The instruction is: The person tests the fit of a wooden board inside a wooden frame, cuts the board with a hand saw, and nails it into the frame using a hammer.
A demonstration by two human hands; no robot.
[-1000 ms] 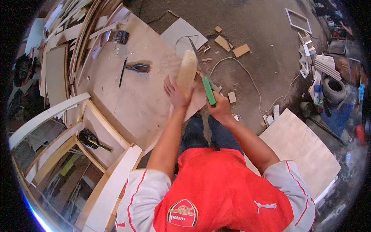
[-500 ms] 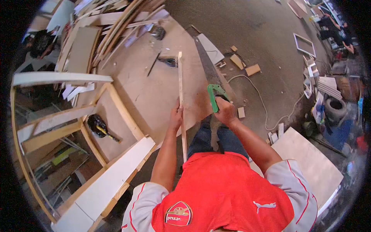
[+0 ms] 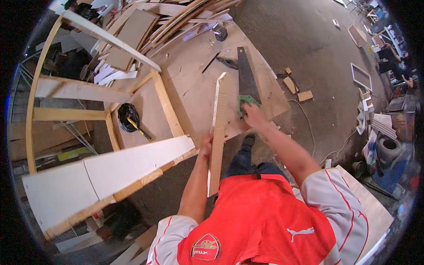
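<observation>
My left hand (image 3: pixel 206 144) is closed around the edge of a long, narrow wooden board (image 3: pixel 218 119), which points away from me, its far end over the worktable (image 3: pixel 190 104). Toward the right, my right hand (image 3: pixel 255 115) is on the green handle of a hand saw (image 3: pixel 248 73), fingers curled at the grip and partly hidden. The saw's dark blade points away from me over the tabletop, beside the board. A dark, thin stick-like tool (image 3: pixel 210 62) lies beyond the board.
At left stands a wooden frame (image 3: pixel 170 106) with white panels; a black bag (image 3: pixel 128 115) with a yellow-handled tool sits within it. Piled wood strips (image 3: pixel 176 26) and a jar (image 3: pixel 219 32) are at the back. Offcuts (image 3: pixel 304 96) and a cable (image 3: pixel 311 128) lie right. Other people are farther off.
The saw has moved from beyond the table's right edge to over the tabletop, beside the board. The board has turned, showing its broad face. My view has shifted right.
</observation>
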